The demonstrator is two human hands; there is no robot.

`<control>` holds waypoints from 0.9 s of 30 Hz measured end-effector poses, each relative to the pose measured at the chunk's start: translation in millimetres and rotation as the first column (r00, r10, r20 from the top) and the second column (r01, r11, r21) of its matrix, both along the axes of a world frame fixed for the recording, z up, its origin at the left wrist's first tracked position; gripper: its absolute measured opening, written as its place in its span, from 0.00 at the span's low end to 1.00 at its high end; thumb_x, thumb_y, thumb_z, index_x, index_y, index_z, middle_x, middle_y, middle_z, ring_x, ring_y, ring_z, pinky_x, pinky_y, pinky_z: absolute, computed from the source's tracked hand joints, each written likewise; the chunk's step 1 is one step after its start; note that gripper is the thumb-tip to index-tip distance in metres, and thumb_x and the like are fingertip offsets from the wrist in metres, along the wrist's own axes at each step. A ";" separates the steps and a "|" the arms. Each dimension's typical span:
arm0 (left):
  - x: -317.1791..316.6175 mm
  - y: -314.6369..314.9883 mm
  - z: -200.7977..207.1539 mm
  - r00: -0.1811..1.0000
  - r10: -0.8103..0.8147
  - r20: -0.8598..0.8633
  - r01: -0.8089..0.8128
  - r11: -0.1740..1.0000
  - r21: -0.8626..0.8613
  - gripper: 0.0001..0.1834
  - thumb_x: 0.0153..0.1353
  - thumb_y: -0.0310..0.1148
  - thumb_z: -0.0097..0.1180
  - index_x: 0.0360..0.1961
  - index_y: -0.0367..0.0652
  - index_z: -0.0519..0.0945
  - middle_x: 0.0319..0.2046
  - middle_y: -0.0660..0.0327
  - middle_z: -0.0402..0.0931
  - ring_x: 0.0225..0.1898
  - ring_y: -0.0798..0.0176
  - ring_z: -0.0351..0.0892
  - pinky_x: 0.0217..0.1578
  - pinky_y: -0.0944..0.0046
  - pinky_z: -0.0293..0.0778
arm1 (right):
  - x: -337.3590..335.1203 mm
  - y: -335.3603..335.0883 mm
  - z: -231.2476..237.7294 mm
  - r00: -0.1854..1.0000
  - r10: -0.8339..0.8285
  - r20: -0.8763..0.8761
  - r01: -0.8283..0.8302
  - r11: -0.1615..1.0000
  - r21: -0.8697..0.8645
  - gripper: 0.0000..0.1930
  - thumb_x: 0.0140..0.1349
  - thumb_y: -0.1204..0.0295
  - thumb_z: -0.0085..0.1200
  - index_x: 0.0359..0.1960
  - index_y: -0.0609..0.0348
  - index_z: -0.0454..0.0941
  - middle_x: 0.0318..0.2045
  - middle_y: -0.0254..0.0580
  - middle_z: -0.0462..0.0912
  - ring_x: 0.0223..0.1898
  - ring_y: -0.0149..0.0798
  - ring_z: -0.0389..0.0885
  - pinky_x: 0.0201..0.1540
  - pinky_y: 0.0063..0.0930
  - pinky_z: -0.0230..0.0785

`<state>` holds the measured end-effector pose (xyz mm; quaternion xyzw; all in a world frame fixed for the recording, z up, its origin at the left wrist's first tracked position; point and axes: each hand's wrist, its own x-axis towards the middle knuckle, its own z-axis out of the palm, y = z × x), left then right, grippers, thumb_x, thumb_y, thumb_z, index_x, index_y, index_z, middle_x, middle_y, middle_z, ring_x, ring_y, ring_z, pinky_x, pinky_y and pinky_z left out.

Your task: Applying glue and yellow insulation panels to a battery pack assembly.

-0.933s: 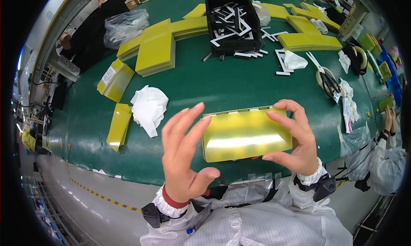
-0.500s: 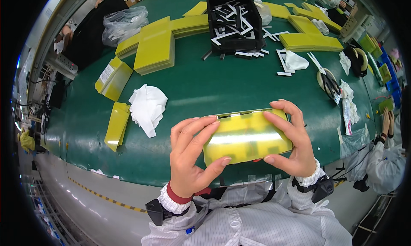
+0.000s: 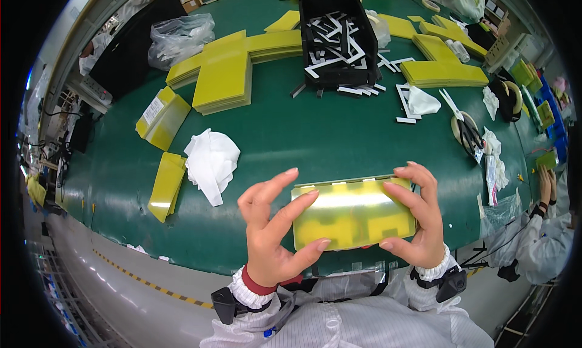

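Observation:
In front of me, near the table's close edge, is a flat block faced with a glossy, translucent yellow sheet (image 3: 354, 218). White and dark bits show along its far edge. My left hand (image 3: 270, 227) grips its left end, with the thumb on the near edge and one finger on the far corner; another finger is raised off it. At the right end, the thumb and fingers of my right hand (image 3: 419, 218) hold the near and far edges. The block's underside is hidden. A crumpled white cloth (image 3: 212, 163) lies left of my left hand.
A black bin (image 3: 339, 45) of black and white strips stands at the back. Stacks of yellow sheets (image 3: 223, 78) lie around it. Scissors (image 3: 464, 127) rest on a tape roll at the right. A small yellow stack (image 3: 165, 187) sits left. A co-worker's hands (image 3: 547, 184) show far right.
The block's face has tipped, and its glare has moved toward the far edge. Some left fingers have lifted off that edge. The whole view has shifted slightly.

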<state>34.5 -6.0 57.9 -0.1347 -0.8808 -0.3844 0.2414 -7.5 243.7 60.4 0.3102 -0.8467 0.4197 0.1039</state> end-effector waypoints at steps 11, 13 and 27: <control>-5.3 -1.8 -19.4 0.995 -0.095 -0.037 0.101 0.968 0.229 0.30 0.50 0.44 0.59 0.54 0.39 0.75 0.52 0.53 0.75 0.54 0.49 0.66 0.57 0.51 0.59 | 1.8 2.9 -2.5 1.000 -0.002 0.009 0.002 1.000 0.014 0.34 0.42 0.49 0.65 0.50 0.58 0.78 0.53 0.48 0.70 0.58 0.57 0.63 0.62 0.52 0.52; -6.7 -1.4 -22.1 0.995 -0.089 -0.049 0.098 0.964 0.246 0.31 0.50 0.43 0.59 0.54 0.37 0.74 0.51 0.52 0.75 0.53 0.50 0.68 0.57 0.51 0.59 | 1.8 3.3 -3.0 1.000 0.004 -0.006 -0.004 1.000 0.026 0.34 0.42 0.49 0.65 0.49 0.58 0.78 0.53 0.48 0.70 0.56 0.56 0.63 0.61 0.53 0.53; 0.5 18.0 -28.0 0.963 -0.249 0.107 0.114 0.732 0.672 0.28 0.55 0.38 0.54 0.55 0.36 0.66 0.58 0.46 0.64 0.58 0.52 0.64 0.60 0.54 0.58 | -0.5 2.5 -6.5 0.996 0.035 0.084 -0.028 0.997 -0.076 0.33 0.41 0.55 0.68 0.50 0.59 0.78 0.54 0.50 0.69 0.57 0.55 0.62 0.62 0.51 0.52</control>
